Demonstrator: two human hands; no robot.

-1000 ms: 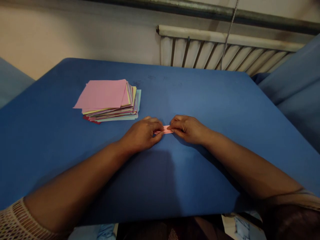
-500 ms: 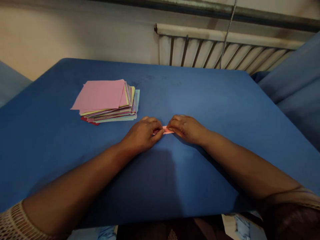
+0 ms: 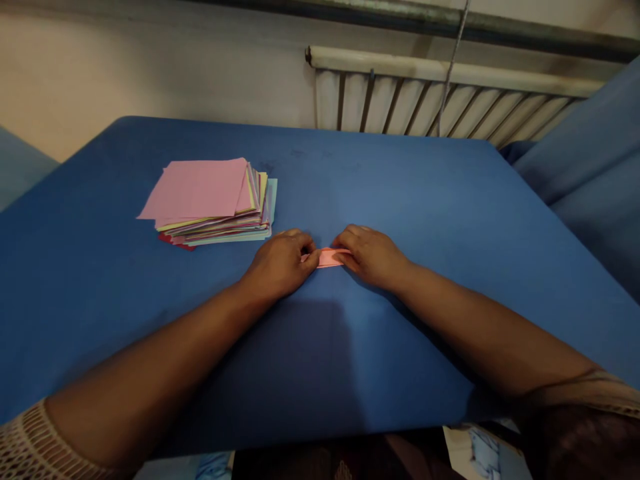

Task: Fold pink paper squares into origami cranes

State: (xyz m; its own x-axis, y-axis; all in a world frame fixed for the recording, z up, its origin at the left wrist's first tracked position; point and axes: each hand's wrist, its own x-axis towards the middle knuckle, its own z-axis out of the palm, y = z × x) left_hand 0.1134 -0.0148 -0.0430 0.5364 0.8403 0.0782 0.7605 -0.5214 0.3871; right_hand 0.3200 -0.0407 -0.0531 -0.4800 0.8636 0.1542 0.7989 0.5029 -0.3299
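Pink paper strip (image 3: pixel 329 258): one, narrow, apparently layered; lies crosswise at the middle of the blue tabletop (image 3: pixel 320 373), between the two hands, its midsection bare and both ends partly covered.
Handling of strip: best served, by judgement, by even pressure from both hands, long edges lined up and the paper kept low against the tabletop; a pull stronger on one side could skew the layers.
Left hand (image 3: pixel 281 263): fingers curled, thumb and forefinger nearly closed over the strip's left end, with a small gap behind the pinch; pink shows inside it.
Right hand (image 3: pixel 373 255): fingers bent, thumb laid on the strip's right end, forefinger behind it; a light pinch. Undersides of the fingers hidden.
Paper stack (image 3: pixel 200 190): mixed colours, pink sheet uppermost, edges uneven; beyond the left hand, to its left, apart from the strip.
Radiator (image 3: pixel 450 73): pale, ribbed, at the wall past the tabletop's far edge.
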